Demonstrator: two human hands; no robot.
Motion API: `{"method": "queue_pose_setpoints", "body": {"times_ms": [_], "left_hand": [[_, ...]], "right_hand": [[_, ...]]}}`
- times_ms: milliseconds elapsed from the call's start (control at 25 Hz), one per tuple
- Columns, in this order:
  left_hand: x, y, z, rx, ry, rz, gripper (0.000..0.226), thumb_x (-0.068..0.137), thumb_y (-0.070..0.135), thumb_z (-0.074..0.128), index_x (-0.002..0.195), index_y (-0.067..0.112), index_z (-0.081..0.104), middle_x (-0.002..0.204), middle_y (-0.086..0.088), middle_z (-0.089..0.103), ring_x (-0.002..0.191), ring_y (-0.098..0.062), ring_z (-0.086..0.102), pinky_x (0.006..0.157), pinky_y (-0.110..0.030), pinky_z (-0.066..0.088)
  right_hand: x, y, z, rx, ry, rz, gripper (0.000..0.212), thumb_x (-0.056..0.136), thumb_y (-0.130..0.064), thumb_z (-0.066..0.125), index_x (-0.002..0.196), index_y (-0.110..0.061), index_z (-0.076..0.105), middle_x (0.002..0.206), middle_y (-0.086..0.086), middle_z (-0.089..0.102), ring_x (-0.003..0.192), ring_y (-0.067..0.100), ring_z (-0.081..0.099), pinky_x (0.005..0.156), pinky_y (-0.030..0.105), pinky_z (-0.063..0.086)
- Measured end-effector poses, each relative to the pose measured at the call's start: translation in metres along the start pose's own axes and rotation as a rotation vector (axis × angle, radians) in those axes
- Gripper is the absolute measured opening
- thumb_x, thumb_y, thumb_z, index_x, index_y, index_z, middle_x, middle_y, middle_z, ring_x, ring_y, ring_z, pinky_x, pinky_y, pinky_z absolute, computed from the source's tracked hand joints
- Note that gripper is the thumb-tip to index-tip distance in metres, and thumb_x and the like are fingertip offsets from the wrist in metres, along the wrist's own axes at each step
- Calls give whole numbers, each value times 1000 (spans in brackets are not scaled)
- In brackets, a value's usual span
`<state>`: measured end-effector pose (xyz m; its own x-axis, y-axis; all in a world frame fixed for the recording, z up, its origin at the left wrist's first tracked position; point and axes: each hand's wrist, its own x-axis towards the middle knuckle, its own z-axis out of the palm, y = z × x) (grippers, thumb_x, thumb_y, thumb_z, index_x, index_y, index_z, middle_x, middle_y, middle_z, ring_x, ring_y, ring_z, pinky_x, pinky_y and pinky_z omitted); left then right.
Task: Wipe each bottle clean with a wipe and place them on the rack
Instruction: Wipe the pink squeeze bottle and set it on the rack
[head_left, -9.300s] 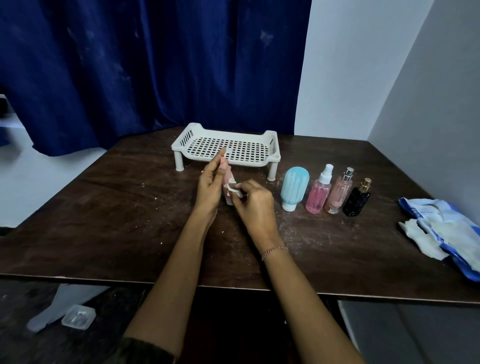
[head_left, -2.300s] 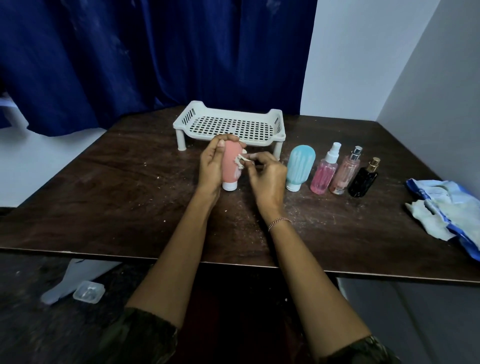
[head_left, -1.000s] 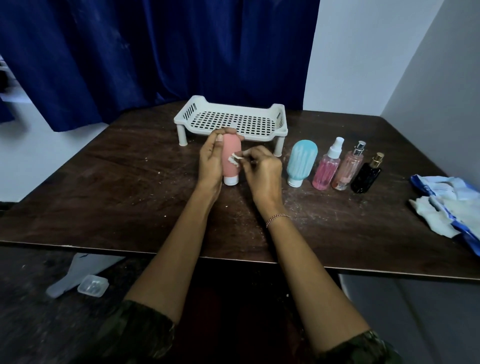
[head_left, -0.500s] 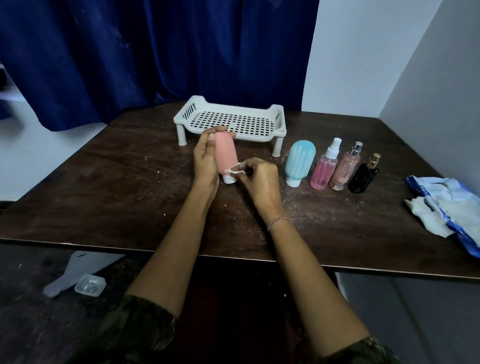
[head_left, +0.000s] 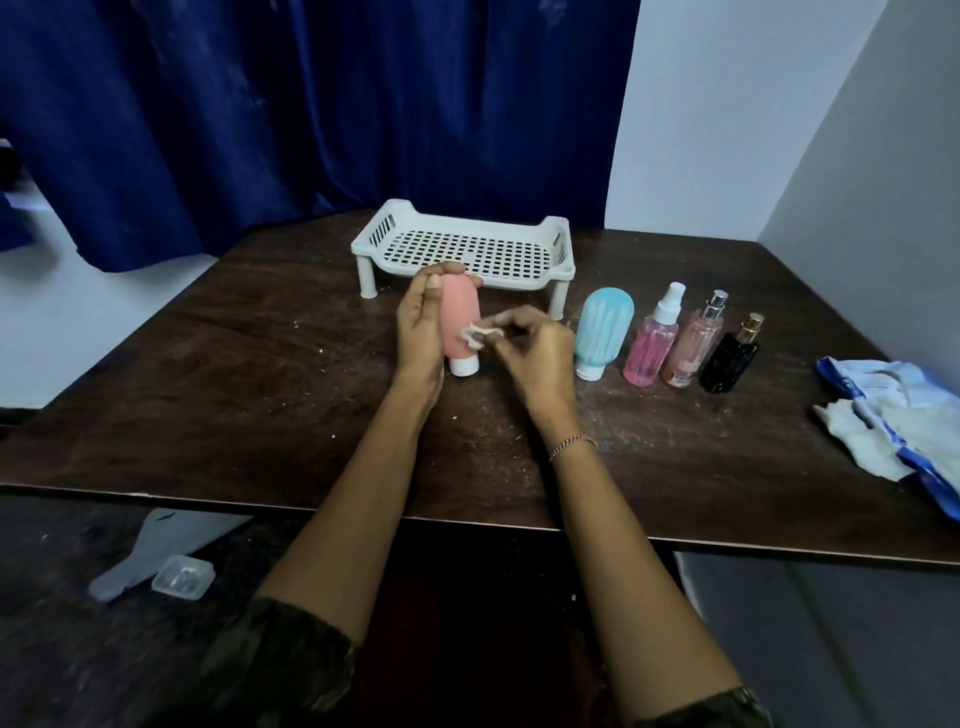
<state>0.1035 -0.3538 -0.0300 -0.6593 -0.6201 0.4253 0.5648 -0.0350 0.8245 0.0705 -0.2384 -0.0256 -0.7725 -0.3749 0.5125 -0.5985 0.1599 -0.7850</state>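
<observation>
Five bottles stand on or over the bench (head_left: 260, 374) and none is on the white rack (head_left: 565, 270) yet, so I judge the task to be at its first bottle. At the left of the working group, the left grip (head_left: 418, 332) is curled round the pink bottle (head_left: 460, 317) and holds it upright, white cap down, just in front of the rack. Whether the cap touches the bench I cannot tell. Beside it, the right grip (head_left: 535, 353) pinches a small crumpled wipe (head_left: 477, 335) in its fingertips against the bottle's lower side, so the step in hand is the wiping itself. Further right, apart from the hands, four more wait in a close row: the blue bottle (head_left: 602, 332), the pink spray bottle (head_left: 652, 348), the rose perfume bottle (head_left: 693, 348) and the black bottle (head_left: 730, 358). Near the right edge lies the wipe pack (head_left: 893, 415). Once the wiping is done, the next move probably calls for lifting the pink bottle over the rack's front rim. It should go on the perforated deck toward one end, leaving room for the others. The narrow cap may sit unsteadily on the grid, so the release should be gentle.
</observation>
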Motion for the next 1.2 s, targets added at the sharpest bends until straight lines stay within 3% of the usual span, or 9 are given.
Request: {"method": "queue_pose_setpoints", "body": {"times_ms": [80,200,480,680,800,880,1000,1120,1200], "left_hand": [[-3,1,1,-18,-48,-1,24,101,15,34,95,14,57,95,-5,66,86,-10,64,72,-23,53],[-5,1,2,-4,-72,2,24,101,11,33,97,13,57,97,-1,62,84,-3,61,73,-19,51],[1,-1,-6,-86,-48,-43,24,100,12,36,102,11,60,105,-6,62,97,-13,61,84,-25,51],[4,-2,-9,-57,-29,-29,23,96,20,40,99,16,62,105,0,64,100,-15,59,87,-28,49],[2,0,-7,2,-27,-28,22,94,22,40,94,20,62,102,4,63,99,-12,58,86,-28,48],[0,3,-5,25,-24,-19,23,98,19,39,93,19,61,102,4,62,95,-6,58,82,-23,49],[1,5,-7,55,19,-50,26,100,14,37,92,20,61,106,0,61,94,-3,56,77,-17,47],[5,6,-11,101,89,-53,25,99,11,39,93,19,63,119,-15,54,100,-7,53,84,-14,45],[5,9,-12,184,128,-35,24,98,9,41,98,13,65,118,-13,50,100,-3,51,86,-8,42]], "right_hand": [[0,-6,1,23,154,-73,14,77,2,68,87,-7,69,90,4,67,80,5,60,74,15,51],[9,-21,0,-69,202,-164,12,81,0,65,92,-3,69,92,6,65,81,6,57,76,7,45],[33,-26,3,-227,57,-234,9,78,-1,67,86,-4,70,87,8,68,78,16,61,75,25,50],[12,-7,3,-154,29,-143,13,76,2,68,86,-6,71,90,4,69,79,8,61,79,20,51],[5,4,0,-165,-11,-86,15,73,3,70,85,-7,71,88,1,68,76,6,59,75,9,46],[3,10,0,-155,-52,-31,16,73,2,71,85,-8,72,90,1,70,76,8,62,76,12,48],[-1,9,1,-119,-134,41,14,74,1,71,85,-8,71,92,2,72,78,9,63,79,19,51],[-3,5,-1,-128,-189,41,12,74,2,71,85,-4,71,89,-2,69,75,5,61,75,9,46],[-4,5,-3,-137,-214,22,12,74,4,70,84,-3,71,86,-4,66,69,-1,55,70,1,41]]}}
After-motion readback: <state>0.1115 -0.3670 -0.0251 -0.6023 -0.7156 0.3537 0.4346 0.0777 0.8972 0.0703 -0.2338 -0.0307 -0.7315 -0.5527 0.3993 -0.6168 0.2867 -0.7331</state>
